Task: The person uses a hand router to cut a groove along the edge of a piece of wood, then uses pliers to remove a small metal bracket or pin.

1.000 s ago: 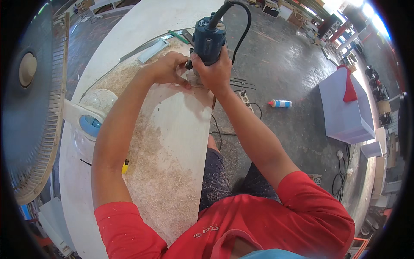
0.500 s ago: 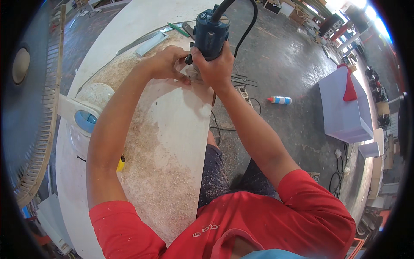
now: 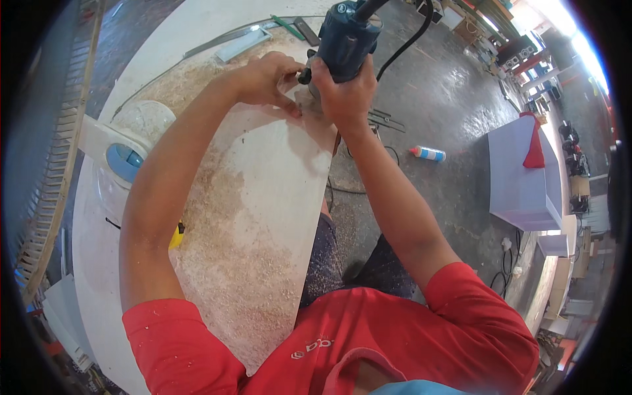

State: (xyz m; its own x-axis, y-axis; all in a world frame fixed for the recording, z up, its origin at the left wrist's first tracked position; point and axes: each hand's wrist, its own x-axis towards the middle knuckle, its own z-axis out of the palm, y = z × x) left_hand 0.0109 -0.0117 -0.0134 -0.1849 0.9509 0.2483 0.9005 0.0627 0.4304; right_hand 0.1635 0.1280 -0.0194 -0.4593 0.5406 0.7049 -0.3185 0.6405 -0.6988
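Note:
A dark blue trim router point(image 3: 343, 43) stands at the edge of a white board point(image 3: 276, 171), its cord rising from the top. My right hand point(image 3: 349, 95) is wrapped round its lower body. My left hand point(image 3: 271, 80) curves about the router's base from the left, fingers by the black knob and thumb low against the clear base part. The cutting bit and the contact with the board are hidden by the hands and the base. Wood shavings point(image 3: 220, 263) cover much of the board beside my left forearm.
A metal strip point(image 3: 243, 43), a green tool point(image 3: 288, 27) and a white fan point(image 3: 125, 161) lie or stand on the left and far side. On the floor at the right are a glue bottle point(image 3: 428, 153), thin rods point(image 3: 388, 120), cords and a white box point(image 3: 526, 178) with red cloth.
In the picture, the router and both hands sit slightly farther right and higher. The surroundings have shifted too, as the view has turned a little. Both hands keep the same hold.

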